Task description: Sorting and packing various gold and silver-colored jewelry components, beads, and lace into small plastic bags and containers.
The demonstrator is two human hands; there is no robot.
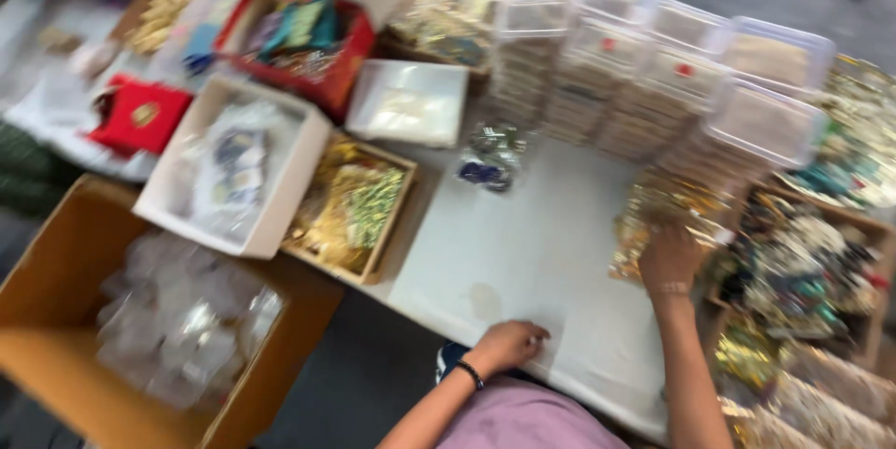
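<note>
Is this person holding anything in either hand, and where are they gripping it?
The right hand lies on a pile of gold packets; too blurred to tell a grip. The left hand rests on the table, seemingly empty.

A bare strip of white worktop (523, 244) is left open mid-table, hemmed by stacked clear plastic boxes (653, 76) behind and an open wooden tray (353, 209) on the left.
</note>
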